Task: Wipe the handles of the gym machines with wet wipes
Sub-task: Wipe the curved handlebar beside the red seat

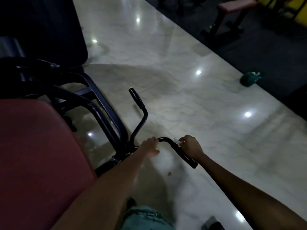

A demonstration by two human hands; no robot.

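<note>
Polished pale marble flooring (191, 100) gleams under dim gym lights as a person bends over a machine with a maroon padded seat (38, 155). At six o'clock, the right hand (191, 146) clasps a crumpled white wet wipe (177, 141) around the near black curved metal handle (181, 151), whose long axis runs toward five o'clock. The left hand (150, 146) grips the bar's bend at nine o'clock of the wipe.
</note>
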